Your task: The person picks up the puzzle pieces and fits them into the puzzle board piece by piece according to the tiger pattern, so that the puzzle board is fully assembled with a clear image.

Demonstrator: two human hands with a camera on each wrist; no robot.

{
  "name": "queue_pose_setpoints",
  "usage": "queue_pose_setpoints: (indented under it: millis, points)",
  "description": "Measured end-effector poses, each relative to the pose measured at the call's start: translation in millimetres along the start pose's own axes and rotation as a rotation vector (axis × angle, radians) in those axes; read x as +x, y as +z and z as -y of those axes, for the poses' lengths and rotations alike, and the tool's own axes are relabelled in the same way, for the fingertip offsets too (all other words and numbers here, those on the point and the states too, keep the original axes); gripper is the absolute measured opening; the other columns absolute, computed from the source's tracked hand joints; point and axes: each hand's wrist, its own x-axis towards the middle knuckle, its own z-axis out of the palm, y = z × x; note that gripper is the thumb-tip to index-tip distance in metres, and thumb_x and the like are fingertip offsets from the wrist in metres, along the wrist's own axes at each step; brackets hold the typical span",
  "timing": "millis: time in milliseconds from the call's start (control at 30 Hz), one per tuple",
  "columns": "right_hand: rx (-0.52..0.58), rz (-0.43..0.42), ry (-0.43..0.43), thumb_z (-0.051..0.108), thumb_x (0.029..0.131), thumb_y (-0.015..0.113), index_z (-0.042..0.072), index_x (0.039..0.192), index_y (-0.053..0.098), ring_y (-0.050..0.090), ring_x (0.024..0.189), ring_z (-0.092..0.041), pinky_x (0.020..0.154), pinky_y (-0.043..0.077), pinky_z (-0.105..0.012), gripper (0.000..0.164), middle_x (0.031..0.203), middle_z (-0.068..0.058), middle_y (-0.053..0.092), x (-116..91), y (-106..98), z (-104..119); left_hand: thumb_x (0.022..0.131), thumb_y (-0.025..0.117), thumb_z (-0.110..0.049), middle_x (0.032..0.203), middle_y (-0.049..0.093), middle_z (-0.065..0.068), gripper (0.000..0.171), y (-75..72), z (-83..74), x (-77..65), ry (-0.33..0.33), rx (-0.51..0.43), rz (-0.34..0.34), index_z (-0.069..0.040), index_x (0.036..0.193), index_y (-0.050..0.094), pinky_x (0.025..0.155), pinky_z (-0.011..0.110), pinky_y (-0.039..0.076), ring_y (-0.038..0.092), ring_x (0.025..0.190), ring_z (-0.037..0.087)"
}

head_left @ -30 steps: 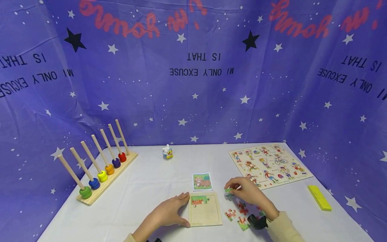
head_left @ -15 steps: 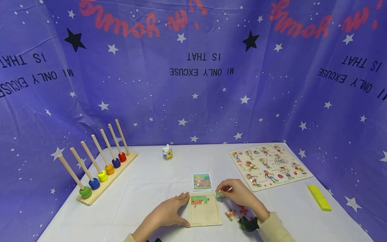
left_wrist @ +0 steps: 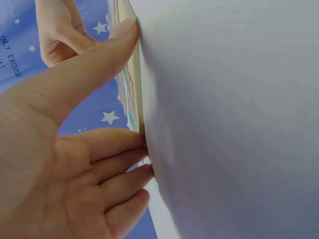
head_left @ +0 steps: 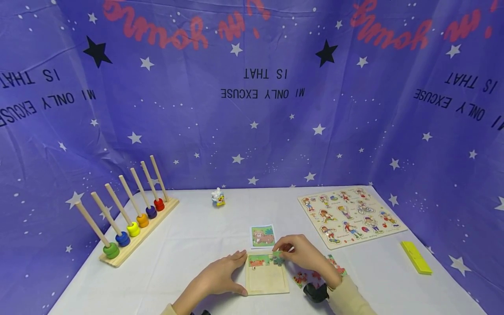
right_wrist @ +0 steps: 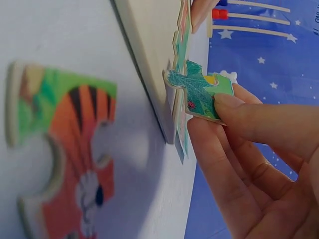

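My right hand point(head_left: 302, 253) pinches a green jigsaw piece point(right_wrist: 204, 97) between thumb and fingers. It holds the piece over the upper right corner of a shallow wooden puzzle tray point(head_left: 268, 282), tilted in the right wrist view. Green and red pieces point(head_left: 258, 260) lie joined in the tray's upper left. Against the tray's left edge, my left hand point(head_left: 221, 275) rests with thumb at the near corner and straight fingers at the far one. Loose pieces with orange and red parts point(head_left: 300, 278) lie right of the tray, partly hidden by my right arm.
A picture card point(head_left: 263, 236) lies just behind the tray. Far right are a wooden figure board point(head_left: 350, 214) and a yellow box-like item point(head_left: 416, 257). On the left stands a peg rack point(head_left: 130, 240) with coloured rings; a small toy figure point(head_left: 218, 197) stands at the back.
My right hand has carried the green jigsaw piece leftward from beside the loose pieces to the tray's upper right corner. My left hand has stayed at the tray's edge.
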Motion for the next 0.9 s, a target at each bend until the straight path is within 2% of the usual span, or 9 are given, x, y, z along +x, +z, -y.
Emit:
queue_pose_setpoints:
  millis: [200, 500, 900]
  points:
    - [-0.006, 0.006, 0.003, -0.003, 0.085, 0.070, 0.011, 0.096, 0.072, 0.061, 0.075, -0.004, 0.068, 0.054, -0.024, 0.018, 0.085, 0.005, 0.067, 4.0, 5.2, -0.7, 0.067, 0.078, -0.054, 0.150, 0.039, 0.014, 0.099, -0.1, 0.7, 0.3, -0.002, 0.003, -0.003, 0.001, 0.142, 0.044, 0.105, 0.054, 0.036, 0.039, 0.134, 0.036]
    - [-0.028, -0.002, 0.075, 0.003, 0.084, 0.073, 0.011, 0.094, 0.073, 0.058, 0.070, -0.006, 0.064, 0.051, -0.023, 0.014, 0.080, 0.006, 0.065, 6.1, 9.4, 1.6, 0.067, 0.078, -0.054, 0.149, 0.040, 0.014, 0.098, -0.2, 0.0, 0.5, 0.002, 0.010, -0.004, 0.001, 0.142, 0.044, 0.105, 0.053, 0.036, 0.039, 0.134, 0.036]
    - [-0.024, 0.046, 0.086, 0.000, 0.083, 0.072, 0.008, 0.096, 0.074, 0.055, 0.069, -0.006, 0.060, 0.048, -0.021, 0.015, 0.086, -0.001, 0.069, 9.8, 10.0, 0.0, 0.067, 0.078, -0.054, 0.149, 0.040, 0.014, 0.099, 1.8, 2.1, 1.4, 0.004, 0.011, -0.008, 0.001, 0.142, 0.044, 0.105, 0.053, 0.036, 0.039, 0.134, 0.036]
